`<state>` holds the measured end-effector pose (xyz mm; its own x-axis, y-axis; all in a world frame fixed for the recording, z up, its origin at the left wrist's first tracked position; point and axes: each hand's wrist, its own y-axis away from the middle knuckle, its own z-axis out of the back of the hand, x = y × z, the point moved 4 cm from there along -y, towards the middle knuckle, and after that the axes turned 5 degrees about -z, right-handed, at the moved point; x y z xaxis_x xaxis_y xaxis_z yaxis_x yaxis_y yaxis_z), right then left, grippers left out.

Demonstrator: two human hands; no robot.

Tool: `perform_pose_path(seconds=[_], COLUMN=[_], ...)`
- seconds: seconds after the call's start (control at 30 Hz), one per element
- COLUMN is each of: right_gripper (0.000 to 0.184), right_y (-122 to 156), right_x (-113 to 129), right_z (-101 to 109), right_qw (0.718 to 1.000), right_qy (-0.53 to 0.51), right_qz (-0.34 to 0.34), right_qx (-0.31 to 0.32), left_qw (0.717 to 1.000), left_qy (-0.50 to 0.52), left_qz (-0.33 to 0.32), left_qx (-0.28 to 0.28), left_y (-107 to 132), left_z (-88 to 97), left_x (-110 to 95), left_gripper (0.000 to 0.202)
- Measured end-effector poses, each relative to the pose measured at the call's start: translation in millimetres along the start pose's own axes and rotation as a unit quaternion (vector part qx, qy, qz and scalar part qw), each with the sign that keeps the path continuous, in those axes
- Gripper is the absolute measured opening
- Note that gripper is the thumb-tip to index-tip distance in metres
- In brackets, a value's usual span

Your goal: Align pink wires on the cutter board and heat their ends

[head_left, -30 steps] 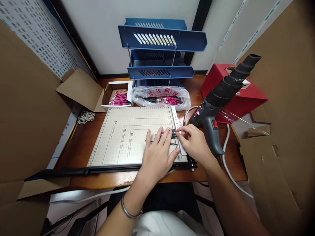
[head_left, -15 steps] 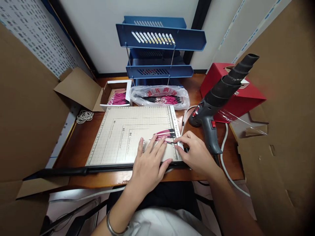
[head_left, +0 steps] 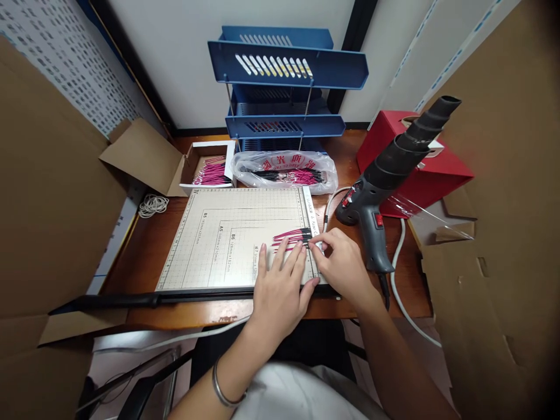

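Note:
Several short magenta wires with black ends point(head_left: 292, 234) lie side by side on the paper cutter point(head_left: 196, 256), their black ends toward its white right edge. My left hand point(head_left: 280, 289) is spread palm down on the board, its fingertips over the near wires. At the black ends, my right hand point(head_left: 343, 265) is closed in a pinch of thumb and index finger on one wire; the fingertips partly hide it. The cutter's long black blade arm point(head_left: 188, 297) lies down along the near edge, its handle point(head_left: 118, 300) to the left.
Behind the cutter are a white box of wires point(head_left: 210, 185) and a plastic bag of wires point(head_left: 326, 186), below blue tiered trays point(head_left: 289, 70). A heat gun point(head_left: 371, 216) stands at right before a red box point(head_left: 406, 192). Cardboard walls point(head_left: 490, 204) flank the table; coiled cord point(head_left: 153, 205) lies left.
My left hand has slid to the right over the board. My right hand's pinch has moved slightly away from me, bringing the wire closer to the others in the row.

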<state>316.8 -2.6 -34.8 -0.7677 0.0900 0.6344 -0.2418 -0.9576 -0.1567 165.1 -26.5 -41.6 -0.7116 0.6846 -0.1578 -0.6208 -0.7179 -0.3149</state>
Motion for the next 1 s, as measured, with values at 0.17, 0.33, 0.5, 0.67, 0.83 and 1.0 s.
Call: perform_pose_path(seconds=[0.17, 0.33, 0.5, 0.67, 0.83, 1.0], right_gripper=[0.015, 0.015, 0.015, 0.015, 0.014, 0.013], right_y=[-0.5, -1.6, -7.4, -21.9, -34.7, -40.8], right_x=[1.0, 2.8, 5.0, 6.3, 9.9, 13.4], right_z=[-2.6, -4.1, -3.0, -7.9, -6.8, -3.6], right_qw=[1.0, 1.0, 1.0, 0.995, 0.991, 0.985], right_qy=[-0.003, -0.009, -0.007, 0.042, 0.067, 0.063], right_qz=[0.002, 0.003, 0.008, 0.035, 0.039, 0.043], right_qx=[-0.002, 0.007, 0.014, 0.083, 0.114, 0.152], left_qw=[1.0, 1.0, 1.0, 0.999, 0.999, 0.999], left_qy=[-0.014, -0.017, -0.02, -0.03, -0.038, -0.04], left_qz=[0.016, 0.016, 0.016, 0.018, 0.004, 0.004], left_qx=[-0.006, 0.017, 0.01, 0.003, 0.018, 0.027], left_y=[-5.9, -12.0, -9.9, -1.8, 0.6, 1.2], left_z=[4.0, 1.2, 3.5, 7.7, 4.4, 1.7], left_x=[8.5, 10.8, 12.0, 21.4, 26.5, 27.0], left_gripper=[0.057, 0.058, 0.058, 0.055, 0.056, 0.058])
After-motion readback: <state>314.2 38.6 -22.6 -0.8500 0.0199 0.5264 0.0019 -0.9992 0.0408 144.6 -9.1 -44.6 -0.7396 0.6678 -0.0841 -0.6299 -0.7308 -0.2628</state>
